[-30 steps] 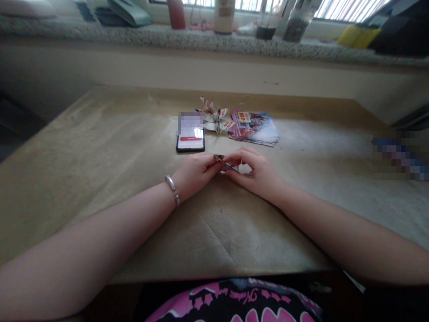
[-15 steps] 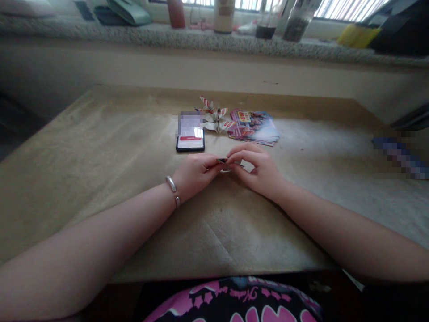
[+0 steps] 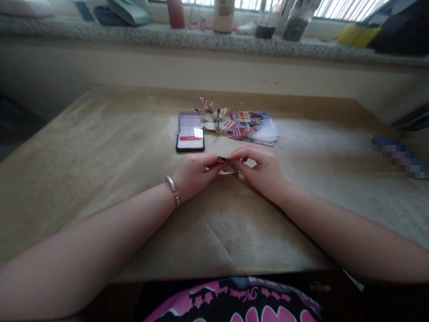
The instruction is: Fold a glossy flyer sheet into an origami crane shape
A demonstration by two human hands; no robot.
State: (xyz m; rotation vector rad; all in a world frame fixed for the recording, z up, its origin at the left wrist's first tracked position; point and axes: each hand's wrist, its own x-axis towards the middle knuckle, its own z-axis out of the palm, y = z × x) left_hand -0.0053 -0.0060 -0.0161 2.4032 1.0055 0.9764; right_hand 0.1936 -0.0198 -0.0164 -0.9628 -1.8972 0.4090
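Between my two hands is a small folded piece of paper (image 3: 231, 166), mostly covered by fingers, with a dark printed edge showing. My left hand (image 3: 196, 173) pinches its left end between thumb and fingers; a silver bracelet (image 3: 171, 184) sits on that wrist. From the other side my right hand (image 3: 261, 169) grips the paper with thumb and fingertips. Just beyond the hands lie folded paper flowers (image 3: 217, 120) made of printed sheets. A stack of colourful printed leaflets (image 3: 254, 126) rests to their right, and a phone (image 3: 190, 144) with a lit screen lies to their left.
The table (image 3: 100, 156) has a tan cover and meets a wall at the back. Bottles and jars (image 3: 224, 15) stand on a granite windowsill (image 3: 201, 42) above. A blurred blue object (image 3: 398, 156) is at the table's right edge.
My right hand has shifted slightly, its fingers closer to the thumb. The paper's dark edge now slants down to the right. My left hand has barely moved.
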